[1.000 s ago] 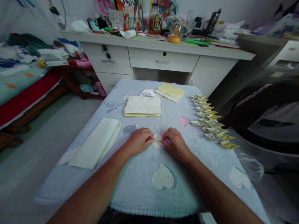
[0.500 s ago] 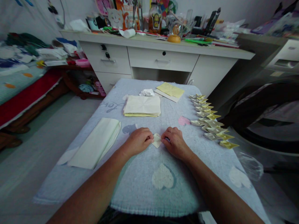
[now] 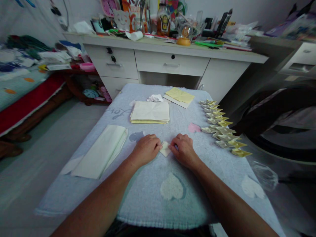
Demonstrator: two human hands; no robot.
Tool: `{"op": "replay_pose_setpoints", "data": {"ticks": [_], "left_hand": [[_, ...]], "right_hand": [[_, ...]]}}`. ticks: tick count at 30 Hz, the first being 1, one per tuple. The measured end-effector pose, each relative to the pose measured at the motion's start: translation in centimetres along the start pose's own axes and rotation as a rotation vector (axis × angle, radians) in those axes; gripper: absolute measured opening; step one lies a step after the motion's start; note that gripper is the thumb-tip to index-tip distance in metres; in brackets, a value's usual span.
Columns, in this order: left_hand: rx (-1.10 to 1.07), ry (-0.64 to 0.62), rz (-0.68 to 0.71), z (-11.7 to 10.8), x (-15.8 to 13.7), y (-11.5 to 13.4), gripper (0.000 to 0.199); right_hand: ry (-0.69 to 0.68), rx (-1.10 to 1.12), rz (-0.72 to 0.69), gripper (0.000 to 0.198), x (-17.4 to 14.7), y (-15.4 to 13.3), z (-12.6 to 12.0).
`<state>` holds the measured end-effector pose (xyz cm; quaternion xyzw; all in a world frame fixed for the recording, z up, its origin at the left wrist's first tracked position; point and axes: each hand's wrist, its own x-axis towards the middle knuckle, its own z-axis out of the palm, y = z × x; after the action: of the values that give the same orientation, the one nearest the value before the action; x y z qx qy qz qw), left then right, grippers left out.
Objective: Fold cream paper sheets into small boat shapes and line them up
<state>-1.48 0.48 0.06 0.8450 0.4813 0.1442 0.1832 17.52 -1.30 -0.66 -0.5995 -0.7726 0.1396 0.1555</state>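
Between my two hands a small folded paper, cream and diamond-shaped, lies on the cloth-covered table. My left hand is closed on its left corner, thumb and fingers pinched together. At the opposite corner, my right hand has its thumb and forefinger pinched on the paper's edge; the other fingers are curled. Beyond the hands sits a stack of creased paper sheets, white on top with yellow below. Rows of folded paper boats, white and yellow, stand to the right.
A long folded white paper lies at left. Yellow sheets and a crumpled white paper rest at the table's far side. Behind stands a cluttered white desk. A front-loading washing machine is at right, a bed at left.
My right thumb and forefinger have shifted slightly along the paper's right corner. My left hand keeps its pinch almost unmoved, and the surrounding papers lie as before.
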Motion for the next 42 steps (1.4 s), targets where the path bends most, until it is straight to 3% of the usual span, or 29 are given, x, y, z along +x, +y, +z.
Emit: {"op": "replay_pose_setpoints", "data": {"ticks": [9, 24, 30, 35, 42], "left_hand": [[0.033, 0.049, -0.021, 0.4, -0.1, -0.3, 0.015], [0.088, 0.074, -0.097, 0.8, -0.3, 0.3, 0.011], [-0.011, 0.144, -0.070, 1.2, 0.2, 0.7, 0.010], [-0.096, 0.091, 0.000, 1.6, 0.8, 0.7, 0.014], [-0.130, 0.073, -0.014, 1.5, 0.8, 0.5, 0.017]], "right_hand": [[-0.042, -0.035, 0.068, 0.015, 0.2, -0.3, -0.1], [0.029, -0.043, 0.072, 0.013, -0.1, -0.4, 0.2], [0.026, -0.048, 0.072, 0.011, 0.0, -0.4, 0.3], [0.032, -0.048, 0.059, 0.012, -0.1, -0.4, 0.3], [0.005, 0.074, 0.096, 0.011, 0.2, 0.6, -0.4]]}}
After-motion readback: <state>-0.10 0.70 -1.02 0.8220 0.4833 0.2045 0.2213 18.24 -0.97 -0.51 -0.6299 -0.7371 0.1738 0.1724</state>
